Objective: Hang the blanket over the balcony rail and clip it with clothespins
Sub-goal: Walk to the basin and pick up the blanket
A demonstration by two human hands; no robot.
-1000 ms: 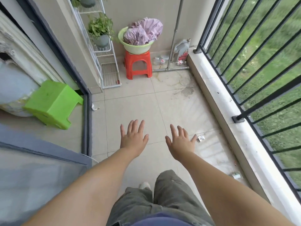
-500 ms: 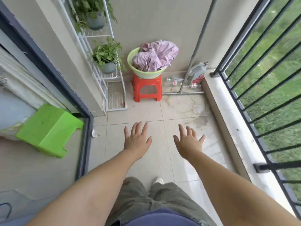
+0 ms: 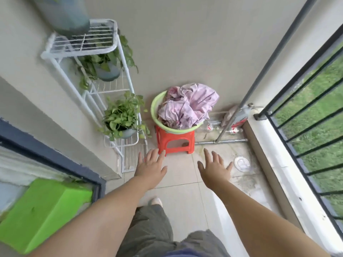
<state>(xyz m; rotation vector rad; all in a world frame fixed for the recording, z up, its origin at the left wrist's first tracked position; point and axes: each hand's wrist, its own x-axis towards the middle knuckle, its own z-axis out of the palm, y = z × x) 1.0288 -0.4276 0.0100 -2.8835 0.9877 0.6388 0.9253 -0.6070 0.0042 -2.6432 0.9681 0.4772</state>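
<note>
Your left hand (image 3: 150, 168) and right hand (image 3: 215, 170) reach out spread wide, empty. The blanket (image 3: 187, 105) lies bunched in the green basin (image 3: 155, 110) at twelve o'clock, roughly midway between them, slightly nearer your left.

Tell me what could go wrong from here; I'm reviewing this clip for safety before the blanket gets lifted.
1. The blanket is bunched in a green basin on a small red stool; pulling it up could tip the basin off.
2. Both hands, left hand and right hand, are open and empty, and no clothespins are visible.
3. The floor near the railing looks stained, possibly damp; trailing fabric could get dirty.
</note>
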